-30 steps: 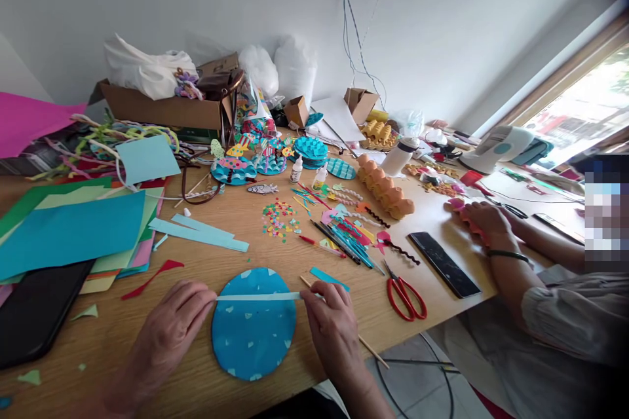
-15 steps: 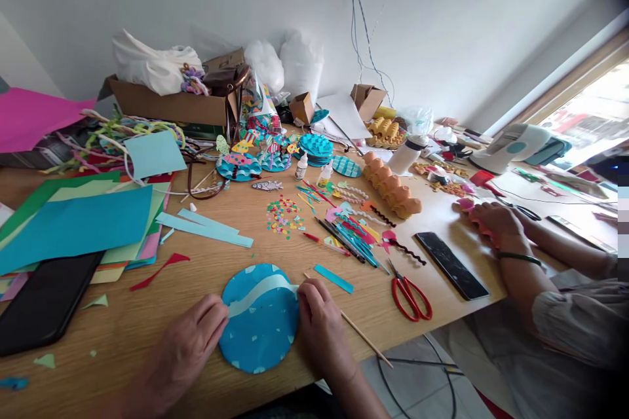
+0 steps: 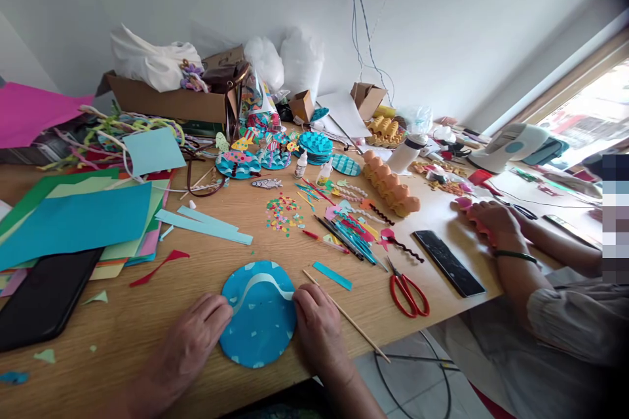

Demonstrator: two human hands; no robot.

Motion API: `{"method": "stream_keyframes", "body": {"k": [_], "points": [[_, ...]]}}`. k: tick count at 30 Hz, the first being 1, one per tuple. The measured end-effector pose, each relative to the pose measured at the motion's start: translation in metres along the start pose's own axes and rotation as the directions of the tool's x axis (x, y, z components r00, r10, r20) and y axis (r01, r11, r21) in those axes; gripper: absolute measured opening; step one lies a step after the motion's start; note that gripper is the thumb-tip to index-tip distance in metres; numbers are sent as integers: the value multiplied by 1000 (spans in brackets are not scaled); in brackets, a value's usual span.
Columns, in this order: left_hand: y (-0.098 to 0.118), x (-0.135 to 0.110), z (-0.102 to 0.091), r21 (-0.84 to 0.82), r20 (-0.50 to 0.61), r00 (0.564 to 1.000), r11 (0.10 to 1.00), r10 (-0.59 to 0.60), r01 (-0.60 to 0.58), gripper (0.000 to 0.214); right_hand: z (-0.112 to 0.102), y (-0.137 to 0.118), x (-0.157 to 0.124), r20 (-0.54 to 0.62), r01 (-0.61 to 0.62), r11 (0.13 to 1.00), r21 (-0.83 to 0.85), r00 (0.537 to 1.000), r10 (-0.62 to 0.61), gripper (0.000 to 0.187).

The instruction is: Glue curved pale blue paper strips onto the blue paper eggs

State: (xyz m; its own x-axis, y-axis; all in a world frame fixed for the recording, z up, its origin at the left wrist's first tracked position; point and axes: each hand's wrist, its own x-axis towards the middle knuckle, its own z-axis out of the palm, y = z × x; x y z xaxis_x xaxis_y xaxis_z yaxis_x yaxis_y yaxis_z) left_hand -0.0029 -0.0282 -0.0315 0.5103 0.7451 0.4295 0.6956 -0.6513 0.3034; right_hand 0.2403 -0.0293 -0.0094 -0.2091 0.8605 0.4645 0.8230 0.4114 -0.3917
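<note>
Your left grip [image 3: 194, 334] and right grip [image 3: 319, 319] pinch the pale strip [image 3: 265, 277] by its ends, apparently shaping its bow over the blue disc [image 3: 258, 330] between them; next likely needs steady ends.

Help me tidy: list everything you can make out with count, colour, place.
Disc: one, blue, front centre
Held strip: one, pale blue, over the disc
Long loose strips: two, pale blue, left centre
Paper sheets: several, mixed, left
Large box: one, brown, back left
Fish decorations: several, multicoloured, back centre
Small bottles: two, whitish, centre
Confetti: many, mixed, centre
Egg carton: one, orange, right centre
Scissors: one pair, red-handled, right front
Phone: one, black, right of scissors
Wooden stick: one, tan, right of disc
Machine: one, white, back right
Co-worker's sleeve: one, grey, right
Left hand: one, bare, strip's left end
Right hand: one, bare, strip's right end
</note>
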Motion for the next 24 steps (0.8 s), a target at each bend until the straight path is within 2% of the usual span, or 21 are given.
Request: {"method": "stream_keyframes", "body": {"k": [3,10,14,19,24], "points": [[3,0,0,-8,-3,1000,1000,5,-5,35,0,-1,-2,6,-4,1000,18,1000,4,25],[8,5,-14,20,-60,994,996,89,-88,40,-3,-2,0,41,29,997,68,999,-32,23],[5,2,-16,-23,-32,995,996,90,-91,34,-3,-1,-1,32,-1,995,104,999,-2,27],[-2,-1,-17,-109,34,994,989,101,-97,31,-3,-1,2,28,40,992,121,999,-43,29],[0,2,-23,-89,12,996,993,84,-83,29,-4,2,2,18,87,987,135,996,-90,27]]}}
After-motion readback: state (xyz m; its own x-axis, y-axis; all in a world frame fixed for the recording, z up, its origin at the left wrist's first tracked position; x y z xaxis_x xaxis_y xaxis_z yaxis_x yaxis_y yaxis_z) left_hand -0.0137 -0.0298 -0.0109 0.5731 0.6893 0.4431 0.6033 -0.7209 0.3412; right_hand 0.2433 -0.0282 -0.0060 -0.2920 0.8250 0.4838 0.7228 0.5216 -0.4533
